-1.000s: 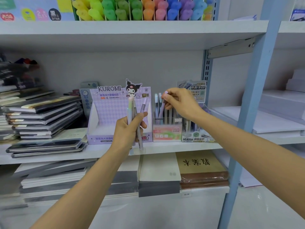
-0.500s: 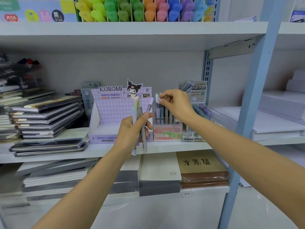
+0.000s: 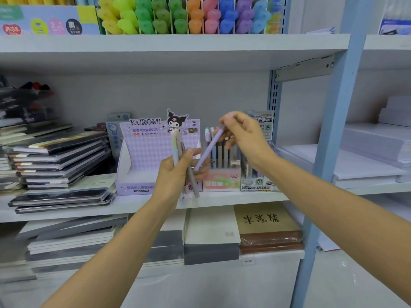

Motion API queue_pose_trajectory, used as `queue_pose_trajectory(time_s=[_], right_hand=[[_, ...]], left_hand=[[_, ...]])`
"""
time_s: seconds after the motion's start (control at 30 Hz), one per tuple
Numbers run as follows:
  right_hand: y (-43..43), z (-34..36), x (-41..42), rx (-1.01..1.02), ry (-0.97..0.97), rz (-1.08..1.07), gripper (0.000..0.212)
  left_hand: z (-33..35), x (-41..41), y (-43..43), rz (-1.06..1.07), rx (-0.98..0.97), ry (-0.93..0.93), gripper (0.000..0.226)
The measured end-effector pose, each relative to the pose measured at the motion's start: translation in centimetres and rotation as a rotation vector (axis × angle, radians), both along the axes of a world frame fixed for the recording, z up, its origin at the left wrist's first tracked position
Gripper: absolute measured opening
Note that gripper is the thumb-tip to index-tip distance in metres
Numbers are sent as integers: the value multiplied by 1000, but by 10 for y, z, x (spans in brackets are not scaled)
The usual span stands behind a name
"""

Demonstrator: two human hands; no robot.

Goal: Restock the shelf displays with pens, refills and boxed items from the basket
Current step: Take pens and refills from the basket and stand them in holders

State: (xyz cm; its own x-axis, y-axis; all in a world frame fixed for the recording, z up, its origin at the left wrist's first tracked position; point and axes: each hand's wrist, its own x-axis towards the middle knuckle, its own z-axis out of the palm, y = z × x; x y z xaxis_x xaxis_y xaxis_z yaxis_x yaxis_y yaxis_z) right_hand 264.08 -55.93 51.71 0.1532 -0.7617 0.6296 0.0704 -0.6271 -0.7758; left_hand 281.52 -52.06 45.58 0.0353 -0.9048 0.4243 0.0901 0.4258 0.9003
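My left hand (image 3: 175,174) grips a small bunch of pastel pens (image 3: 178,150) upright in front of the purple Kuromi display box (image 3: 142,156). My right hand (image 3: 244,134) pinches the top of a lilac pen (image 3: 211,147) that slants down-left toward my left hand. Its lower tip lies near my left fingers. Behind it stands the pink Fruit Soda pen box (image 3: 222,178) with several pens standing in it. No basket is in view.
A green-labelled refill box (image 3: 258,183) stands right of the pink box. Stacked notebooks (image 3: 57,156) fill the left of the middle shelf (image 3: 133,203). A blue upright post (image 3: 333,130) rises at right. Highlighters (image 3: 178,16) line the shelf above.
My right hand left the pink pen box, moved to my left hand's bunch and took the lilac pen by its top. The pen now tilts out of the bunch.
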Motion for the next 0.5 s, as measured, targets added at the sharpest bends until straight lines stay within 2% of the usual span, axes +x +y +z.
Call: queue_pose_trajectory(time_s=[0.13, 0.33, 0.5], right_hand=[[-6, 13, -16, -77, -112, -163, 16], [-23, 1, -20, -82, 147, -310, 17], [-30, -12, -15, -63, 224, -298, 13]], left_hand=[[0, 3, 0, 52, -10, 8, 31], [-2, 1, -5, 23, 95, 37, 21], [-2, 2, -7, -13, 135, 67, 13]])
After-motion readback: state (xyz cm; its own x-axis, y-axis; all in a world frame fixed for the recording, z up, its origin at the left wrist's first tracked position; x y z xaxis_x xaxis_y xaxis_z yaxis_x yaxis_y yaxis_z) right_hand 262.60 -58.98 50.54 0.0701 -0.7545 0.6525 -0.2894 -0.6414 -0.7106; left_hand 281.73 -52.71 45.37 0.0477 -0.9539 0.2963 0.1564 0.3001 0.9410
